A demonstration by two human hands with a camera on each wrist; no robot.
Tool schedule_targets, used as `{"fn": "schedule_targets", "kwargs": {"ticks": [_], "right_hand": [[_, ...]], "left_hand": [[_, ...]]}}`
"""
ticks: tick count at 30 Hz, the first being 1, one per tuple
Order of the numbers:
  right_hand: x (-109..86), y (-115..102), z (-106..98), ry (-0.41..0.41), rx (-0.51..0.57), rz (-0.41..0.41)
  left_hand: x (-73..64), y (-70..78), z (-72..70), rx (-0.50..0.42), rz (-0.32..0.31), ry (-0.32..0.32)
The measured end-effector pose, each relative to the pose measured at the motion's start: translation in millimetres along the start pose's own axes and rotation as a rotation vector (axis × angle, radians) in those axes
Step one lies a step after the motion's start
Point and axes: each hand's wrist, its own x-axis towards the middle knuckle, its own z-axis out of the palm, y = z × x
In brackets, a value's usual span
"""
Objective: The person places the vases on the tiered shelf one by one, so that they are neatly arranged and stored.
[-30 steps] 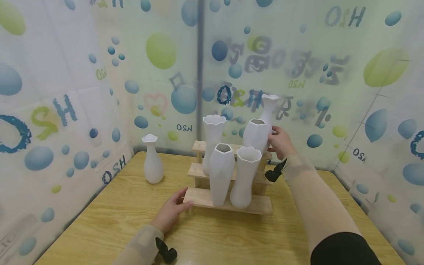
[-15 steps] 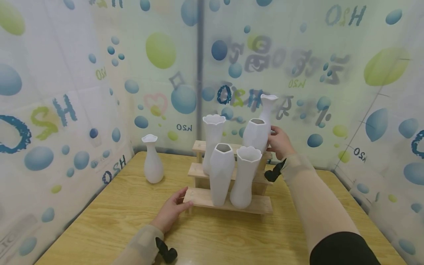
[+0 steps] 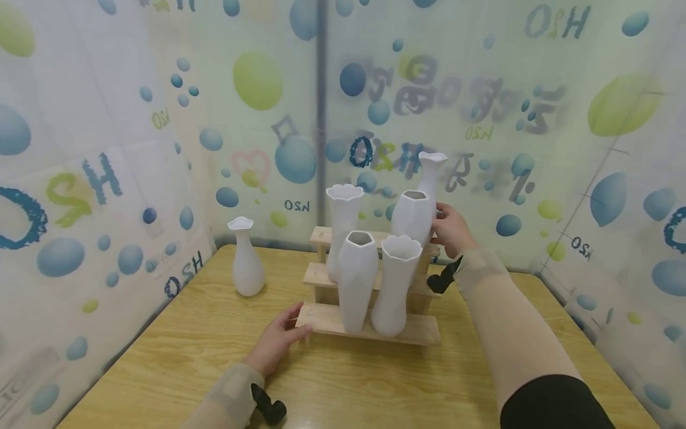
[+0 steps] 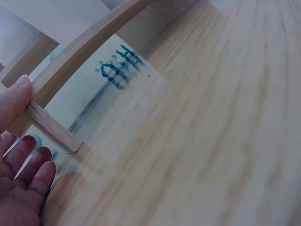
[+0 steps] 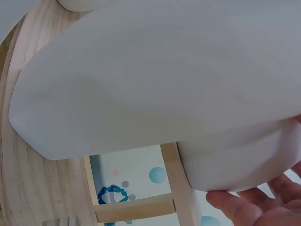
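A white fluted-neck vase (image 3: 428, 179) stands at the right of the top step of a three-step wooden stand (image 3: 320, 316). My right hand (image 3: 454, 229) holds this vase low on its body. In the right wrist view, fingertips touch the vase's lower body (image 5: 240, 160); part of the grip is hidden. A faceted white vase (image 3: 410, 215) stands just in front and covers much of it. My left hand (image 3: 274, 341) grips the left end of the stand's bottom step, thumb (image 4: 19, 96) on the board and fingers below.
The middle step also bears a scalloped-rim vase (image 3: 343, 223). On the bottom step are a faceted vase (image 3: 357, 280) and a flared vase (image 3: 396, 283). Another narrow-necked vase (image 3: 247, 265) stands on the wooden table (image 3: 348, 387) to the left. Printed curtains surround the table.
The vase in my right hand has shifted slightly left on the top step, and the hand has edged left with it. My left hand keeps its hold on the stand.
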Motion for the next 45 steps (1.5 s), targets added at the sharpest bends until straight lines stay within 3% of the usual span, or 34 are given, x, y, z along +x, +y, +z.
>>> {"fn": "schedule_targets", "kwargs": {"ticks": [21, 32, 45], "right_hand": [[-8.4, 10.8, -8.9, -0.048, 0.012, -0.042], [-28.2, 24.9, -21.5, -0.100, -0.016, -0.103], [-71.0, 49.4, -31.1, -0.053, -0.017, -0.129]], "left_hand": [[-3.0, 4.1, 1.5, -0.025, 0.014, 0.002], [-4.7, 6.4, 1.9, -0.025, 0.005, -0.001], [-1.4, 2.3, 1.2, -0.043, 0.011, -0.003]]}}
